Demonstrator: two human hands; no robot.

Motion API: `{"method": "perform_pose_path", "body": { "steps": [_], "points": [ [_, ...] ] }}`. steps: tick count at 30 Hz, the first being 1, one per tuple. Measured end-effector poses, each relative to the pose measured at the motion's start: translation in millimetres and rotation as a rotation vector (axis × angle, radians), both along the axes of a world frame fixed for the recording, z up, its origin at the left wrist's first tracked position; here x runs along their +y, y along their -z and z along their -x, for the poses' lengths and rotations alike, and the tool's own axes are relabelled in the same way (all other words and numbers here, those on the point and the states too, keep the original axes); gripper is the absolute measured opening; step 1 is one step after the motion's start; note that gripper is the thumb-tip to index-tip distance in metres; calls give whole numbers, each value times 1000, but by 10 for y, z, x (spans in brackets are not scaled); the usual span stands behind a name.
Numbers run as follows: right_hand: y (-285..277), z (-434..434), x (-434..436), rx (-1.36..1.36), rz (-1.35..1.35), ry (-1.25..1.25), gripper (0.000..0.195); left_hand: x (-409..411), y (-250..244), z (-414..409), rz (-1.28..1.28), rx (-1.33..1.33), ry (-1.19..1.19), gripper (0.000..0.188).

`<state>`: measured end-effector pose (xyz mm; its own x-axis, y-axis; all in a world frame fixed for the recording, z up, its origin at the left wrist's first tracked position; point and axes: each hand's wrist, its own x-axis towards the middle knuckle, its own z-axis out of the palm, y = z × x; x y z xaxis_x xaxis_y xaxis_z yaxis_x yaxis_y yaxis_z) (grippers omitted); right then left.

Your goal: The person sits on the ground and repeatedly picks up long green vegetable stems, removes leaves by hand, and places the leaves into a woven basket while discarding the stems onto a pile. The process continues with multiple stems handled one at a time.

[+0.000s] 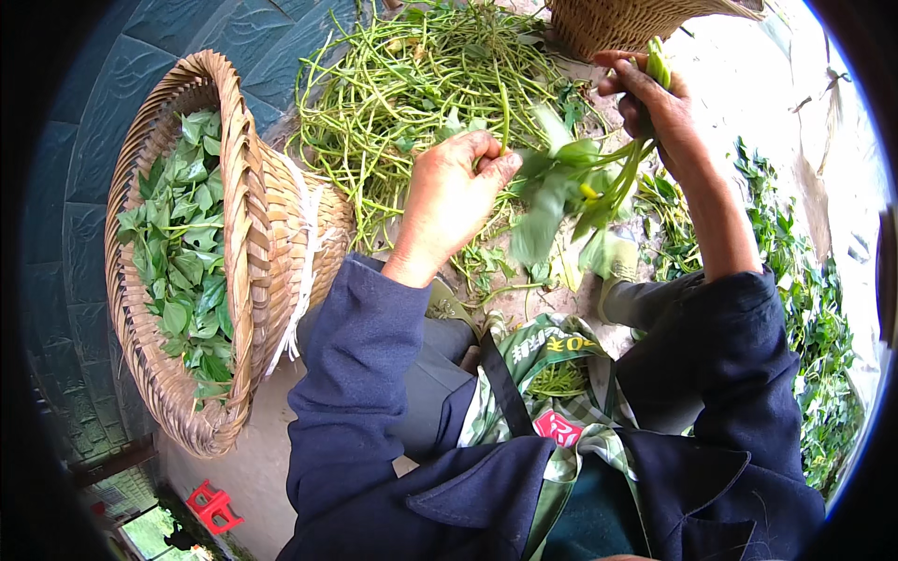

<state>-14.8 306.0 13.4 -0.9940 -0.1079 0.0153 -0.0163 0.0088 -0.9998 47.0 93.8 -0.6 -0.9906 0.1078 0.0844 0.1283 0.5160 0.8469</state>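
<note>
My left hand pinches the end of a green stem between thumb and fingers, above a heap of long green vine stems. To the right, my right hand is closed around a bunch of green stalks; their leaves hang down and to the left, partly blurred. At the left stands a woven basket with picked green leaves inside. A green checked apron lies across my lap, with thin green stems in its fold.
Another woven basket stands at the top. Leafy vines lie along the right side beside pale sheeting. Scattered leaves lie around my shoes. A red plastic stool is at the lower left, and a dark tiled surface is behind the left basket.
</note>
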Motion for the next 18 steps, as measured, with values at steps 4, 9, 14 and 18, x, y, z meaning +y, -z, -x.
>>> {"method": "perform_pose_path", "body": {
  "steps": [4, 9, 14, 18],
  "points": [
    [-8, -271, -299, -130, -24, -127, 18, 22, 33, -13, 85, 85, -9, 12],
    [60, -314, -441, -224, 178, -294, 19, 100, 78, 14, 78, 153, 80, 14],
    [52, -315, -442, 59, -46, -272, 15, -104, 28, 120, -314, 60, 59, 16],
    [151, -296, -423, 272, -200, -225, 10, -93, -301, 65, -542, -211, 34, 17]
  ]
}}
